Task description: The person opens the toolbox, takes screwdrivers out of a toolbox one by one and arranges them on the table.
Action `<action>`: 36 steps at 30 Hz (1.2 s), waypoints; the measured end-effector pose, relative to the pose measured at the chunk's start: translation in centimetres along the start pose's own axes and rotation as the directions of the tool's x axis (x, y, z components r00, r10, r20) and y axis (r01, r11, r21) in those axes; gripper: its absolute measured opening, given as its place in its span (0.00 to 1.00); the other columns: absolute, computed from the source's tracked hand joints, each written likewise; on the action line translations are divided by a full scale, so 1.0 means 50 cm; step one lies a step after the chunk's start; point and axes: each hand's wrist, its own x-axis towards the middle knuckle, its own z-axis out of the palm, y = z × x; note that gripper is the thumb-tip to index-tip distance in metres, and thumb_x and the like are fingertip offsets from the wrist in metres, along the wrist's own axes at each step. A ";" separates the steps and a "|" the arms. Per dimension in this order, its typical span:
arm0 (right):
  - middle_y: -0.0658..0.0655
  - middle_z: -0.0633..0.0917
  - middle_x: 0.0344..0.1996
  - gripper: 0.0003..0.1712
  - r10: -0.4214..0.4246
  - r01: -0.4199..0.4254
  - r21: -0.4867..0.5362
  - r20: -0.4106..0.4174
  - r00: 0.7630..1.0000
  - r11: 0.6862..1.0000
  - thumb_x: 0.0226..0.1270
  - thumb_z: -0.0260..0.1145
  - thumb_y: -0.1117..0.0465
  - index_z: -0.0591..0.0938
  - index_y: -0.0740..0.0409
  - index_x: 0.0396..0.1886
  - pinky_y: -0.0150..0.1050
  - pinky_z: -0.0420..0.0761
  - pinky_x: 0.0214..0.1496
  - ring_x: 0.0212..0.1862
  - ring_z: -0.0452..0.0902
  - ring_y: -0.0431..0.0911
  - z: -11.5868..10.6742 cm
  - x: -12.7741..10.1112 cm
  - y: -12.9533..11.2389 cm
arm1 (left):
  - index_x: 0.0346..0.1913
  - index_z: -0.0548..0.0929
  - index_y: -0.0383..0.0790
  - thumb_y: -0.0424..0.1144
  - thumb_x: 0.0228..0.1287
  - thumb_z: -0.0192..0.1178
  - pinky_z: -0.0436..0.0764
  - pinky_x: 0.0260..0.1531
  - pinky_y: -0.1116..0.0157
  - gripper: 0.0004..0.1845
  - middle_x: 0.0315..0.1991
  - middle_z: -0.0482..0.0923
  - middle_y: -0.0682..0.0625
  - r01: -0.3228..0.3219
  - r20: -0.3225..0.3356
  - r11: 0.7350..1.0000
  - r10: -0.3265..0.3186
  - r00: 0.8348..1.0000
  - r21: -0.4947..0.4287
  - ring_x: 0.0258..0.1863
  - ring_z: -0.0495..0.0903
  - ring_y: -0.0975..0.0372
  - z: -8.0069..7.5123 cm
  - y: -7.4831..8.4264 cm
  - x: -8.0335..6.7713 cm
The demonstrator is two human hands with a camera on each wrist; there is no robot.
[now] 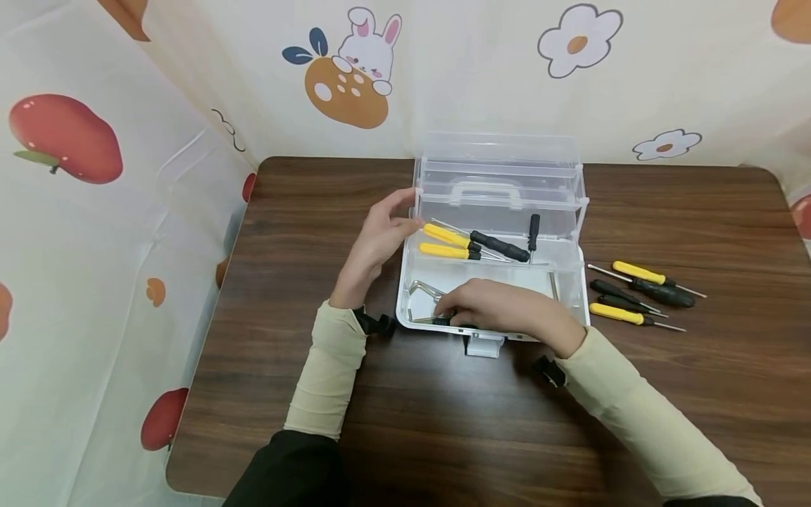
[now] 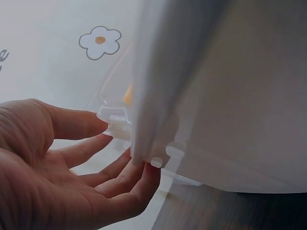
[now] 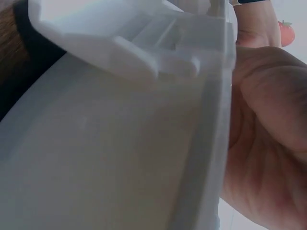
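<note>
Clear box (image 1: 570, 282) sits open mid-counter (image 1: 443, 422), lid up. Right hand (image 1: 507, 310) is down in the front compartment, fingers curled on a dark tool (image 1: 443, 322) beside the hex keys (image 1: 423, 289); can't tell how firm the grasp is. Left hand (image 1: 376, 243) steadies the box's left wall, fingers relaxed and straight. Three screwdrivers (image 1: 472, 243) lie in the upper tray; four screwdrivers (image 1: 636, 292) are on the counter right of the box, so sorting looks roughly half done.
</note>
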 end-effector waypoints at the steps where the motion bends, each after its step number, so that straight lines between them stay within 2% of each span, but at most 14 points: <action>1: 0.50 0.91 0.48 0.14 0.002 -0.002 -0.003 0.007 1.000 1.000 0.76 0.66 0.65 0.87 0.57 0.57 0.45 0.84 0.59 0.50 0.85 0.40 0.000 0.002 -0.001 | 0.74 0.74 0.47 0.31 0.74 0.62 0.81 0.62 0.50 0.28 0.72 0.73 0.44 0.001 0.001 1.000 -0.001 1.000 0.000 0.57 0.86 0.49 0.000 0.000 0.000; 8: 0.48 0.91 0.46 0.13 0.006 -0.006 0.008 0.012 1.000 1.000 0.75 0.66 0.66 0.88 0.56 0.54 0.44 0.84 0.57 0.48 0.84 0.38 0.000 0.002 0.001 | 0.74 0.74 0.46 0.31 0.74 0.61 0.81 0.63 0.50 0.28 0.72 0.73 0.43 0.000 0.000 1.000 0.000 1.000 0.001 0.57 0.86 0.49 0.000 0.002 -0.001; 13: 0.46 0.88 0.38 0.11 0.016 -0.016 0.038 0.001 1.000 0.999 0.74 0.66 0.69 0.88 0.56 0.52 0.39 0.83 0.51 0.41 0.79 0.36 -0.002 -0.007 0.006 | 0.74 0.74 0.46 0.31 0.74 0.61 0.80 0.64 0.50 0.28 0.73 0.73 0.43 0.000 0.000 1.000 0.000 1.000 0.002 0.58 0.86 0.49 0.000 0.003 0.001; 18: 0.46 0.83 0.31 0.10 0.041 -0.041 0.046 -0.006 0.999 0.998 0.70 0.67 0.72 0.86 0.52 0.41 0.35 0.79 0.43 0.36 0.75 0.37 -0.003 -0.016 0.006 | 0.75 0.74 0.46 0.31 0.74 0.61 0.80 0.63 0.50 0.28 0.73 0.72 0.44 0.001 -0.003 1.000 -0.001 1.000 0.006 0.57 0.86 0.49 0.001 0.004 -0.001; 23: 0.47 0.79 0.28 0.11 0.037 -0.037 0.011 -0.042 0.998 0.999 0.67 0.70 0.72 0.82 0.52 0.33 0.34 0.75 0.39 0.33 0.72 0.38 -0.001 -0.028 0.005 | 0.74 0.74 0.48 0.31 0.73 0.62 0.80 0.63 0.50 0.28 0.72 0.72 0.44 0.004 -0.010 1.000 -0.004 1.000 0.012 0.56 0.86 0.50 0.001 0.004 -0.002; 28: 0.45 0.80 0.29 0.09 0.050 -0.052 -0.022 -0.095 0.994 0.998 0.67 0.71 0.70 0.82 0.51 0.34 0.36 0.76 0.40 0.34 0.73 0.38 -0.003 -0.040 0.003 | 0.74 0.74 0.48 0.31 0.74 0.62 0.80 0.63 0.48 0.28 0.72 0.73 0.44 0.002 -0.012 1.000 -0.002 1.000 0.009 0.57 0.86 0.50 0.002 0.002 -0.002; 36: 0.45 0.84 0.33 0.07 0.045 -0.044 0.009 -0.131 0.990 0.999 0.68 0.70 0.70 0.85 0.53 0.36 0.38 0.81 0.44 0.37 0.77 0.37 -0.008 -0.054 0.003 | 0.74 0.74 0.48 0.31 0.74 0.62 0.80 0.63 0.48 0.28 0.72 0.72 0.44 -0.001 -0.007 1.000 0.001 1.000 0.012 0.55 0.86 0.50 0.001 0.002 -0.002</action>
